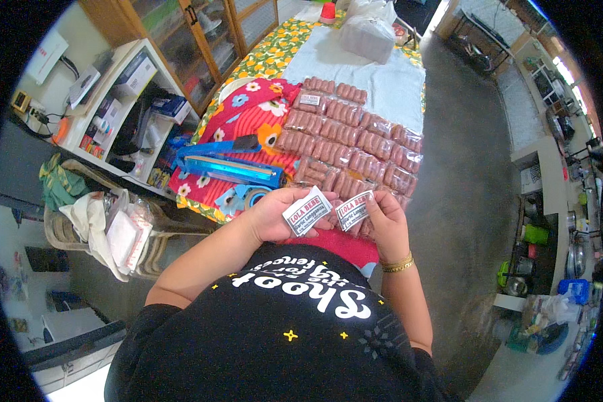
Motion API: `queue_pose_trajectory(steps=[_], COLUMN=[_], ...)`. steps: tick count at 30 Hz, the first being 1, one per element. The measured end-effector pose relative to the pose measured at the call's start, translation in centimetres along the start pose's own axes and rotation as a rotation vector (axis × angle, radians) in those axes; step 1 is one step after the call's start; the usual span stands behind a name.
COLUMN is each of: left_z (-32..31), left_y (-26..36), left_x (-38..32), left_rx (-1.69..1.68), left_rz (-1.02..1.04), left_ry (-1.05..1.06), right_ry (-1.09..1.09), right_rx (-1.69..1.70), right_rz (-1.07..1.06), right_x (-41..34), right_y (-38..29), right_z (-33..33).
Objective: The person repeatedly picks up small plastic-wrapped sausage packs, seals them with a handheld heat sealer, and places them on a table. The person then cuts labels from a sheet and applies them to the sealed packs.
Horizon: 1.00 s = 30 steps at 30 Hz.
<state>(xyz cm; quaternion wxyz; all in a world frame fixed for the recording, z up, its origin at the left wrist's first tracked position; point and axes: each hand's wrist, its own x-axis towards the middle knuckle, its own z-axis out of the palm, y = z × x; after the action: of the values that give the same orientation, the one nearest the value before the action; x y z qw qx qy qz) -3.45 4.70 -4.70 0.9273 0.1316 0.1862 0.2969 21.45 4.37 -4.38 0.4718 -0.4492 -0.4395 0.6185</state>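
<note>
A small stack of printed paper labels (pixel 305 215) rests in my left hand (pixel 269 217), which is turned palm up. Between thumb and fingers, my right hand (pixel 393 221) pinches another printed label (pixel 350 213) just beside that stack. Beyond both hands, rows of clear plastic packs of sausages (pixel 334 151) lie flat on the table, and my hands partly hide the nearest ones. A similar label (pixel 309 99) sits on one pack in a far row. A blue impulse heat sealer (pixel 231 170) stands left of the packs, with a tape roll (pixel 256 196) near my left wrist.
A red floral cloth (pixel 241 111) and a light blue towel (pixel 311 58) cover parts of the table. White plastic bags (pixel 367 32) stand at its far end. To the left are a plastic chair (pixel 55 226) holding cloths and a white shelf (pixel 130 108); kitchen counters line the right.
</note>
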Motion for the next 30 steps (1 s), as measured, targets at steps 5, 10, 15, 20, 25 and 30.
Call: queue_pose_trajectory(steps=[5,10,15,20,25,30], left_z=[-1.1,-2.5,-2.9,-2.1,-2.0,-2.9], left_y=[-0.8,-1.6,-1.8,-2.2,-2.7,-2.7], left_x=[0.3,0.9,1.1,1.9,2.5,2.1], left_rx=[-0.059,-0.027,-0.074,-0.061,-0.156,-0.124], left_rz=[0.054,0.084,0.085,0.07,0.112,0.132], left_ry=[0.023,0.073,0.041,0.057,0.142,-0.132], right_ry=[0.05,0.201,0.192,0.019,-0.209,-0.189], right_rx=[-0.187,-0.686,-1.374,-0.833,-1.257,-1.168], right_rz=[0.104,0.271,0.305,-0.339,-0.549,-0.453], right_x=[2.0,-0.2,-1.9,0.2,-0.8,-0.9], right_y=[11.6,22.8,17.5,5.2,-0.6,-1.7], right_z=[-5.5,-9.3,-6.9,-1.4,3.1,4.4])
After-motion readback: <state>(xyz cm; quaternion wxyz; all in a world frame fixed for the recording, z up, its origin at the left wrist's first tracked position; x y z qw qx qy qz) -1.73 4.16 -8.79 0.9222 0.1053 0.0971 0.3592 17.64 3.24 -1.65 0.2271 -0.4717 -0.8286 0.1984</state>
